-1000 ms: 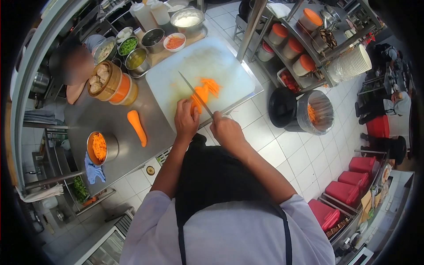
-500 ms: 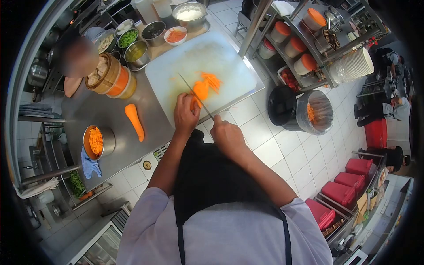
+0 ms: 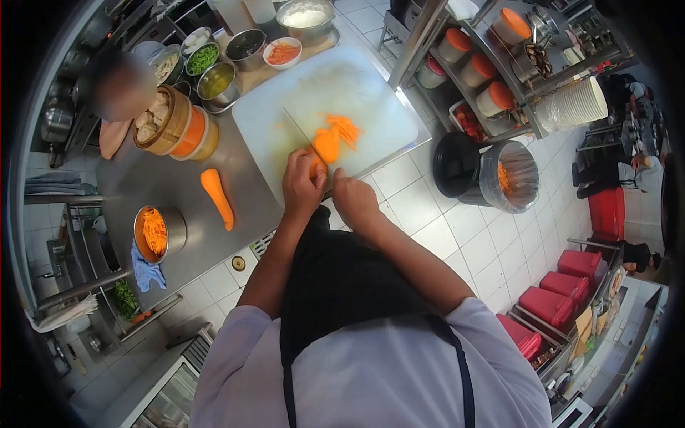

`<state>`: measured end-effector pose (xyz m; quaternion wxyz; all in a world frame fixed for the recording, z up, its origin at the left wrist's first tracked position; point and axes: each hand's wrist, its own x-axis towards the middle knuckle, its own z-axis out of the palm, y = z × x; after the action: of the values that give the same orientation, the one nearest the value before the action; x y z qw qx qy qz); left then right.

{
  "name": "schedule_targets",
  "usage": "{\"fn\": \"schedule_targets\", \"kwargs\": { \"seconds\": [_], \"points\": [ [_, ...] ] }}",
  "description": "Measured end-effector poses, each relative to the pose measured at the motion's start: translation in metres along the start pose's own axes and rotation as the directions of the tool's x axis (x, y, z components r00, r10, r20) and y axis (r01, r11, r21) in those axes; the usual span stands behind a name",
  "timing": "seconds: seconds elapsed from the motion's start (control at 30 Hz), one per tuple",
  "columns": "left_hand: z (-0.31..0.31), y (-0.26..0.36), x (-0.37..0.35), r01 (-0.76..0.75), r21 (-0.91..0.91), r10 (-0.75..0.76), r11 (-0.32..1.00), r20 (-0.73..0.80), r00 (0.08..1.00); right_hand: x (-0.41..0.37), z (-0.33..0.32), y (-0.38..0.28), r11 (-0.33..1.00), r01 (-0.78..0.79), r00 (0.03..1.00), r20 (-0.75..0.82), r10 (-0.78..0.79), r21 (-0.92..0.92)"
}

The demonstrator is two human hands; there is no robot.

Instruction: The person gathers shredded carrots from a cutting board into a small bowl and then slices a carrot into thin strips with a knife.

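On the white cutting board (image 3: 267,114), my left hand (image 3: 304,180) is closed around a carrot piece (image 3: 318,165) near the front edge. My right hand (image 3: 354,201) grips the handle of a knife (image 3: 298,128), whose thin blade points up and to the left beside the carrot. Orange slices (image 3: 327,145) lie just right of the blade, with thin carrot strips (image 3: 345,131) behind them. A whole peeled carrot (image 3: 217,198) rests on the steel table (image 3: 246,167), left of my hands. Cut carrot fills part of a metal pot (image 3: 175,232).
Bamboo steamers (image 3: 191,130) stand left of the board, near another person (image 3: 114,135). Bowls of greens (image 3: 203,59) and orange bits (image 3: 283,53) sit behind. A blue cloth (image 3: 147,269) hangs at the table edge. Right are a lined bin (image 3: 517,178) and shelves (image 3: 457,78).
My right hand has moved slightly left and down toward my left hand, and the knife has shifted left with it. The camera view has shifted slightly.
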<state>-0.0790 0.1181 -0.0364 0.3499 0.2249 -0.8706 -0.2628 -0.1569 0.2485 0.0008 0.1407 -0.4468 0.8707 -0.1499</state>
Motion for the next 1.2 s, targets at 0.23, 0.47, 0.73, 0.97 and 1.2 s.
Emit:
{"fn": "schedule_targets", "kwargs": {
  "seconds": [0.23, 0.47, 0.73, 0.97, 1.2],
  "points": [
    [-0.003, 0.003, 0.001, 0.02, -0.012, -0.02, 1.0, 0.001, 1.0, -0.004, -0.016, 0.005, 0.997, 0.007, 1.0, -0.001, -0.007, 0.078],
    [-0.003, 0.002, -0.002, 0.078, -0.009, -0.077, 0.997, 0.024, 0.997, -0.034, -0.04, 0.001, 0.995, 0.009, 0.999, -0.043, -0.005, 0.099],
    [-0.003, 0.003, -0.001, 0.067, 0.006, -0.067, 0.998, 0.019, 0.998, -0.055, -0.046, 0.001, 0.995, -0.006, 0.999, 0.036, 0.003, 0.101],
    [-0.003, 0.002, -0.002, 0.066, -0.002, -0.066, 0.998, 0.019, 0.998, -0.052, -0.047, -0.005, 0.998, -0.01, 0.998, 0.063, 0.007, 0.057],
    [-0.005, 0.002, 0.0, 0.079, -0.038, -0.078, 0.996, 0.023, 0.997, -0.009, -0.018, -0.005, 0.997, 0.045, 0.998, 0.041, -0.042, -0.059]
  ]
}}
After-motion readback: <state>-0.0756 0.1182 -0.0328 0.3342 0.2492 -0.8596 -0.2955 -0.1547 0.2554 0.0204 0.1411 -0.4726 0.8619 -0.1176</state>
